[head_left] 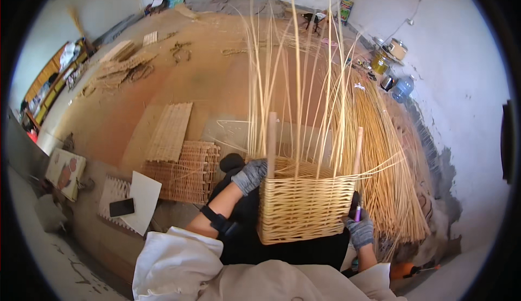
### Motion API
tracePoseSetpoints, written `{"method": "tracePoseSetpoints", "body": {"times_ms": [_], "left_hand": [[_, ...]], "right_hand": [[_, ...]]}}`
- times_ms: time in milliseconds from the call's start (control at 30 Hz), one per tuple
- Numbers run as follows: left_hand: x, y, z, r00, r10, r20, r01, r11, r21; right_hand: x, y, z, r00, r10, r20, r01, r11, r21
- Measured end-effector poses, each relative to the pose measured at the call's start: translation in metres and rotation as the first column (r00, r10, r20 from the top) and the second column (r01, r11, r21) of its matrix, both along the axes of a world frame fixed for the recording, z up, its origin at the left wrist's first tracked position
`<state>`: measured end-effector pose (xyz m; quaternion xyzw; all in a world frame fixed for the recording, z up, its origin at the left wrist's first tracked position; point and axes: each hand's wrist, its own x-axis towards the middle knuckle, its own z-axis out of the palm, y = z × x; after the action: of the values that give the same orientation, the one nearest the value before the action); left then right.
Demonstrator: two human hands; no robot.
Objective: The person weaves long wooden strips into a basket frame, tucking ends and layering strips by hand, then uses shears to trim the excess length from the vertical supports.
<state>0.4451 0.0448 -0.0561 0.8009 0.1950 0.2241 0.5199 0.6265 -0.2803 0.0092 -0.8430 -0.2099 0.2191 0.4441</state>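
Observation:
A half-woven wicker basket (306,208) rests on my lap, with long upright willow rods (297,84) rising from its walls. Two thicker wooden posts, a left post (272,138) and a right post (358,151), stand at its corners. My left hand (251,176), in a grey knit glove, is closed on the upper left edge; its fingertips are hidden behind the wall. Beside the lower right corner, my gloved right hand (361,231) is closed around a slim purple-handled tool (358,213), whose working end I cannot make out.
To the right lies a big heap of loose rods (385,176). Woven panels (182,173) lie at left, near a white board (145,200) and a phone (121,207). A blue water jug (403,88) stands by the right wall; a bench (51,84) is far left.

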Motion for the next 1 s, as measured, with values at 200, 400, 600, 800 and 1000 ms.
{"method": "tracePoseSetpoints", "body": {"times_ms": [200, 400, 600, 800, 1000], "left_hand": [[0.003, 0.015, 0.05, 0.901, -0.433, -0.039, 0.433, 0.901, 0.012], [-0.018, 0.018, 0.05, 0.973, -0.033, 0.227, 0.023, 0.999, 0.045], [-0.036, -0.023, 0.03, 0.927, 0.044, 0.372, 0.015, 0.988, -0.156], [-0.046, -0.039, 0.031, 0.866, 0.29, 0.407, -0.189, 0.944, -0.27], [-0.042, -0.037, 0.034, 0.893, 0.102, 0.439, -0.11, 0.994, -0.006]], "right_hand": [[-0.021, 0.003, 0.049, 0.977, 0.175, 0.126, -0.167, 0.984, -0.067], [-0.06, 0.042, 0.083, 0.757, 0.509, 0.41, -0.346, 0.844, -0.409], [-0.076, 0.06, 0.084, 0.692, 0.526, 0.494, -0.308, 0.835, -0.456], [-0.083, 0.066, 0.087, 0.748, 0.508, 0.427, -0.301, 0.833, -0.464], [-0.08, 0.068, 0.079, 0.581, 0.527, 0.62, -0.223, 0.836, -0.502]]}}
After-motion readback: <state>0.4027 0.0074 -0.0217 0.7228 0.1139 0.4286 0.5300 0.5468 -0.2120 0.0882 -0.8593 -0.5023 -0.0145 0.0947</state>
